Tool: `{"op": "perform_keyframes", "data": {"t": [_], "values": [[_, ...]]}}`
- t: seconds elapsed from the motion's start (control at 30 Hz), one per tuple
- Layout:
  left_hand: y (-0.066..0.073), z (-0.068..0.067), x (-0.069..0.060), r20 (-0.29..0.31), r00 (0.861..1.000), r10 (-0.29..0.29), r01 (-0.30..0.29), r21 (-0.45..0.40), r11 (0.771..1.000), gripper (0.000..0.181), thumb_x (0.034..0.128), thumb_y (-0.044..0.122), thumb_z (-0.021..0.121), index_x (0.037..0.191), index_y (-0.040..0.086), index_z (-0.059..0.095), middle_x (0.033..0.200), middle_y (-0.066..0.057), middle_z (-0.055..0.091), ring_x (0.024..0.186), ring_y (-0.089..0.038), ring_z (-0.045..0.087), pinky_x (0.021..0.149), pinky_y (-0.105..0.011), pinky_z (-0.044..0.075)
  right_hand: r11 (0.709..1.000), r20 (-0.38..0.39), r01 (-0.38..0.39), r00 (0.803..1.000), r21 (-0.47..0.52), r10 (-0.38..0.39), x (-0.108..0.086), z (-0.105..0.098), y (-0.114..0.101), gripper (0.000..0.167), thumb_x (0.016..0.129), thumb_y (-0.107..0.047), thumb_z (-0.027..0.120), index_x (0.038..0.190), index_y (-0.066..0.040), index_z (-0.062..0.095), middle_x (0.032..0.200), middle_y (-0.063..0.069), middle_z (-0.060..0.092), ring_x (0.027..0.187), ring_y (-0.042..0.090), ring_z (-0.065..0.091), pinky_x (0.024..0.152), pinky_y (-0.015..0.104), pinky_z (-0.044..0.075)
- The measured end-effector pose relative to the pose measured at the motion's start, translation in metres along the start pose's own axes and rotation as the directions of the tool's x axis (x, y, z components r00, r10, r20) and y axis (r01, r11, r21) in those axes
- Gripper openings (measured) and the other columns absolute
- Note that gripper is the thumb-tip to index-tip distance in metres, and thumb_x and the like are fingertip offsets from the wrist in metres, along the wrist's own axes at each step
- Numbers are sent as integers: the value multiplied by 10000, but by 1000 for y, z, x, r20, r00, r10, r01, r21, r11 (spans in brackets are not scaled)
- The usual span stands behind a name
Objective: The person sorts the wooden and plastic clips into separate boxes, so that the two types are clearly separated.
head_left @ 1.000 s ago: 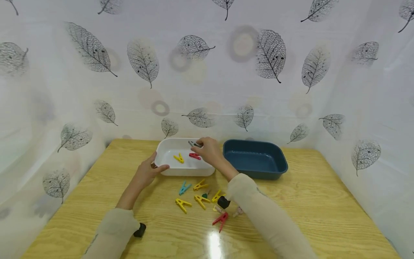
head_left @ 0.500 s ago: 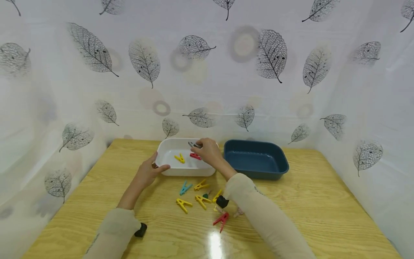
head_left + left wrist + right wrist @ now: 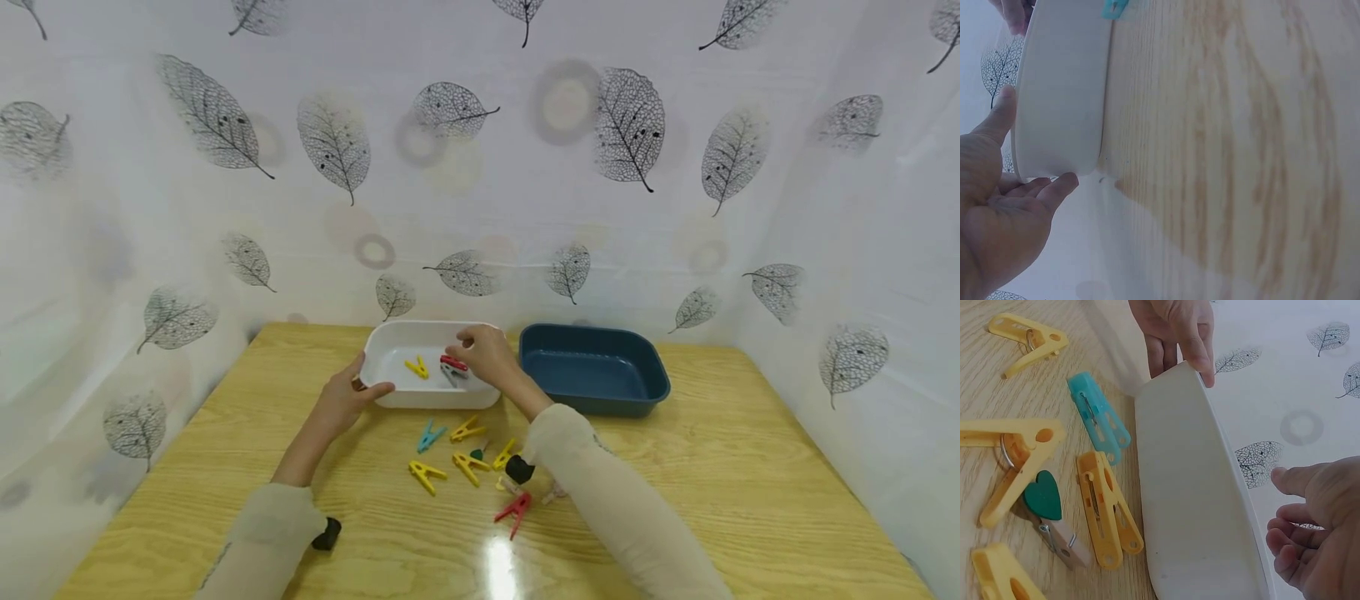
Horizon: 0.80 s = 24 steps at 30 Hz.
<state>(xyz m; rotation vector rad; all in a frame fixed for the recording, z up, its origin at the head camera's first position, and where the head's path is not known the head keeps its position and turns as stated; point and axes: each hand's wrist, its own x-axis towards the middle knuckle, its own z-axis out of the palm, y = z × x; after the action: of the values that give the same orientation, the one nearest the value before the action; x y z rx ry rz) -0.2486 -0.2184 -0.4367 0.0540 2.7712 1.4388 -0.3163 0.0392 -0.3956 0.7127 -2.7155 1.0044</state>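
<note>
The white tray point(image 3: 435, 398) is gripped at its left end by the left hand point(image 3: 341, 402); above it, nothing is held by the right hand point(image 3: 486, 354), thumb and fingers parted. Inside it, three clips point(image 3: 453, 363) are already placed; before it, loose clips point(image 3: 1102, 512) seem left.

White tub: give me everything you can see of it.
The white tub is an open-topped, round-cornered rectangle, smooth and plastic-looking, with a thin rim. It stands upright on the wood-grained table, left of the dark blue tub. The left hand grips its left end. Inside lie a yellow peg, a red peg and a gray peg.
</note>
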Motion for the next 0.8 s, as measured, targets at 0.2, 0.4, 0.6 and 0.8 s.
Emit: {"op": "perform_keyframes", "data": {"t": [0.2,0.4,0.6,0.8], "values": [[1,-1,-1,3,1000,3,-3,-6,1000,923,1006,283,708,1615,-53,103,1642,-321,174,1443,-462,372,1114,-514,442,999,27,-45,999,12,45,-1,-4,3,363,972,-221,746,1219,45,730,1097,165,751,1002,292,697,847,395,594],[1,-2,-1,7,1000,1,-1,8,1000,929,1008,296,705,1612,-64,97,1640,-327,167,1443,-469,368,1122,-517,432,997,34,-31,999,73,28,-8,-13,4,344,993,-220,724,1235,25,724,1061,145,748,954,285,687,765,362,595],[1,-2,-1,11,1000,6,-6,11,1000,937,1008,312,704,1611,-65,95,1640,-329,165,1442,-471,368,1123,-521,430,994,17,6,1000,108,-8,-18,-21,8,311,1003,-189,708,1238,15,720,1060,134,751,932,271,690,784,376,598],[1,-2,0,4,1000,0,0,17,1000,923,1007,303,705,1610,-67,111,1643,-319,159,1451,-470,352,1142,-516,403,993,-7,50,999,105,-49,-30,-30,10,300,1004,-184,705,1241,-2,727,1055,123,748,904,254,681,772,382,585]]}}
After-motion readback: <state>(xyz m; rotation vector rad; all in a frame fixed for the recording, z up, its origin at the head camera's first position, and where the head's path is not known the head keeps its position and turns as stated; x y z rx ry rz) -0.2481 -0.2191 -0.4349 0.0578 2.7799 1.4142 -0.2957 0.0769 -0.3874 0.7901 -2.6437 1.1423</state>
